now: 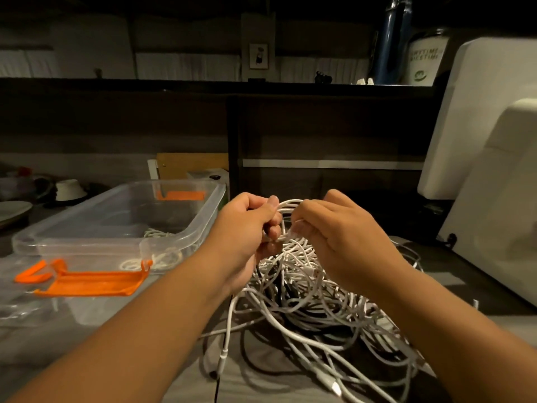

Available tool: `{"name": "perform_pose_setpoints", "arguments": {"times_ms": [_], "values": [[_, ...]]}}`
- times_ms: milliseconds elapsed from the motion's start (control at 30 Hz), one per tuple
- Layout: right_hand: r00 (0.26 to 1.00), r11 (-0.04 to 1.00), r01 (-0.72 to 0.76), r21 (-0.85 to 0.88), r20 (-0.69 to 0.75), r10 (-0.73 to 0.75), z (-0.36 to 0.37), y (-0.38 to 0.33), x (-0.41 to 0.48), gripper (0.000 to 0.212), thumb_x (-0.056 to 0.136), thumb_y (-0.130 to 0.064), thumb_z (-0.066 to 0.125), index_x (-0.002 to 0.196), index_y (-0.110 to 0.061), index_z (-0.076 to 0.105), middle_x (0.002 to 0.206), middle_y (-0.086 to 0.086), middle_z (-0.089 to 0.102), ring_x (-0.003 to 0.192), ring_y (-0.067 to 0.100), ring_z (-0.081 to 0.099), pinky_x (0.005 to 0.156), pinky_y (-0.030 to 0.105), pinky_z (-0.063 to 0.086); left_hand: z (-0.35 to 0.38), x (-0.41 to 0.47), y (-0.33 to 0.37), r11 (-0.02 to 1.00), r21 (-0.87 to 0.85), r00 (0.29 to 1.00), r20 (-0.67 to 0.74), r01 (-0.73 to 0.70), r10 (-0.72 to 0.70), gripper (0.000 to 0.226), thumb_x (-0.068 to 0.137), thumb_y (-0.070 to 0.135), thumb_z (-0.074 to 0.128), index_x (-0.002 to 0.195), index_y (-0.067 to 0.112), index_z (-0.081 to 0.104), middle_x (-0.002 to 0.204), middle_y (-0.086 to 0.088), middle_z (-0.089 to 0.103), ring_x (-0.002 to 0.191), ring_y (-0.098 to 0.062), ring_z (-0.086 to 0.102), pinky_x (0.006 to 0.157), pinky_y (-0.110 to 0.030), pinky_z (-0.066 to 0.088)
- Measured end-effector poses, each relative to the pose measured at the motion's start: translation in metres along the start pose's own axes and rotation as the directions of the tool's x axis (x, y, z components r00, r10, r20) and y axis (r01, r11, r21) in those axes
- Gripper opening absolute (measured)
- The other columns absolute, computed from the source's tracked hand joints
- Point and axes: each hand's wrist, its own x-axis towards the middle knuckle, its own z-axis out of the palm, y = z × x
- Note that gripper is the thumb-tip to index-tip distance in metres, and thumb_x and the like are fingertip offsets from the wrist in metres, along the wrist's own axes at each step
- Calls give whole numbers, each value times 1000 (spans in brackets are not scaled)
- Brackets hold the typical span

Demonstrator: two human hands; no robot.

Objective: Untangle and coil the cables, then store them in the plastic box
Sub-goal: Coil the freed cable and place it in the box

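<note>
I am gripping a white loop (pixel 286 206) with both hands, left hand (pixel 247 228) and right hand (pixel 337 231), above the tangle (pixel 313 303) mid-counter; untangling seems underway, and freeing one strand looks next.

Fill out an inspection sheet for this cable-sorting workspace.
Surface: grey table, dimly lit.
Job's things: clear plastic box, open, with its near orange latch folded down; one coiled cable inside.
Clutter: upturned white bowl and plate at far left.
Hands: left hand and right hand both pinch a white cable loop above the pile.
Cables: large tangle, mostly white, on the table right of the box.
Surroundings: dark shelf with a jar; white appliance at right.
</note>
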Motion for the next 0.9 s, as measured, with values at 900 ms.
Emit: {"name": "perform_pose_setpoints", "arguments": {"times_ms": [900], "values": [[654, 479, -738, 476, 330, 681, -13, 7, 8, 19, 94, -33, 69, 82, -22, 78, 75, 17, 72, 57, 14, 57, 54, 27, 44, 0, -15, -7, 333, 634, 711, 558, -698, 429, 43, 87, 14, 78, 107, 42, 52, 101, 9, 73, 95, -2, 70, 83, -22, 58]]}}
